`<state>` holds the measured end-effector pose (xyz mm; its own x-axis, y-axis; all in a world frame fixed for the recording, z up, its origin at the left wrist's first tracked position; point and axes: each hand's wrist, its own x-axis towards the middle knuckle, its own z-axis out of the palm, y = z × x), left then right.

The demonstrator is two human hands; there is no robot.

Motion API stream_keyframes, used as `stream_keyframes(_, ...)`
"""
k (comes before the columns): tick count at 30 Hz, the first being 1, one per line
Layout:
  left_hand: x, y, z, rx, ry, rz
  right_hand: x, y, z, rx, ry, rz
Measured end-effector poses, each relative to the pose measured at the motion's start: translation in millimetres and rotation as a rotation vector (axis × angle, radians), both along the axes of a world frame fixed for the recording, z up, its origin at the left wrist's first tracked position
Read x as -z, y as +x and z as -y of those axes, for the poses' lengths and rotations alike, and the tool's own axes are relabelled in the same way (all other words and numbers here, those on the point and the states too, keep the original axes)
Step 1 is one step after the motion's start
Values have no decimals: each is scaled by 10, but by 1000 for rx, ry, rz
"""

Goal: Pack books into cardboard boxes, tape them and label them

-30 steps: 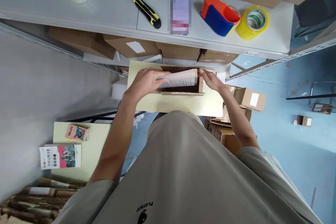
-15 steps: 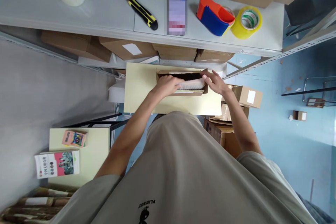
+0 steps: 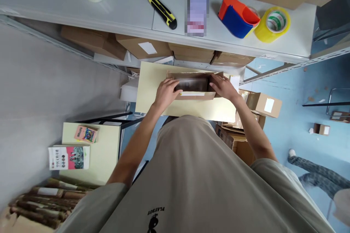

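- Left hand grips the left end of the open cardboard box.
- Right hand clasps its right end.
- The box sits on a pale yellow worktop, below the grey shelf.

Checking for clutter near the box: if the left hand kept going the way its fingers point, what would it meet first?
Probably the right hand. The left hand points its fingers across the open cardboard box toward it; depth inside the box is unclear.
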<state>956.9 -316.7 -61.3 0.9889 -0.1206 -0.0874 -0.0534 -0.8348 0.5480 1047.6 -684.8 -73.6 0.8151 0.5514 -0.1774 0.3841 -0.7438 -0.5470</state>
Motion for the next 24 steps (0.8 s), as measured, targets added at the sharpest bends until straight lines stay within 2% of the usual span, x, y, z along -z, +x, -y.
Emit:
stream_keyframes(4,236,-269,-114,-203,-51,128,64,-2,-11,71,-9,121)
stream_keyframes(8,364,-416,-111,-211,-134,74,151,60,-33,206,-6,230)
stream_keyframes(13,293,-510,-167,-170,-201,33,273,263,-132,251,5,226)
stream_keyframes(18,231,-681,-354,-148,-269,25,358,448,-367,302,78,173)
stream_keyframes(21,222,-766,-470,-126,-305,-13,406,478,-515,305,141,154)
stream_keyframes(24,212,-760,-546,-40,-354,-87,452,445,-633,333,187,151)
